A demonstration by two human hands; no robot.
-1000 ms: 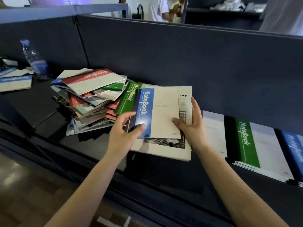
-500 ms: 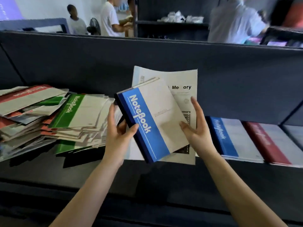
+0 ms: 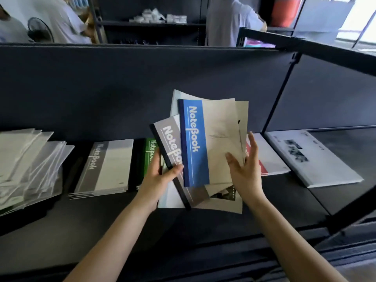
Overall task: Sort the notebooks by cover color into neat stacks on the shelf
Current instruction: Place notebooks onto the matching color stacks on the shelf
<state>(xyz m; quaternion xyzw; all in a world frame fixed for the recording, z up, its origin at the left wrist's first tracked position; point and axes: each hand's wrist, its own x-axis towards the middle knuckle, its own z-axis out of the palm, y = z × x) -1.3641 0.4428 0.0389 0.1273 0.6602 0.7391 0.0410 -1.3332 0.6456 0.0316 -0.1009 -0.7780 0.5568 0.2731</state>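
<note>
- Left hand (image 3: 160,178) grips grey notebook (image 3: 173,143), newly fanned from under blue notebook (image 3: 194,139), above shelf (image 3: 203,220).
- Right hand (image 3: 246,171), fingers spread, rests on the blue cover.
- Grey stack (image 3: 107,165) now in view: placing likely next.

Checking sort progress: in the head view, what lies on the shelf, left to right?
Loose pile → grey stack → green stack → red stack → white booklet.

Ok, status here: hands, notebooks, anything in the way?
Left hand grips fanned bundle, grey notebook and blue notebook in front. Right hand open, touching bundle's right edge. Grey stack on shelf unobstructed.
</note>
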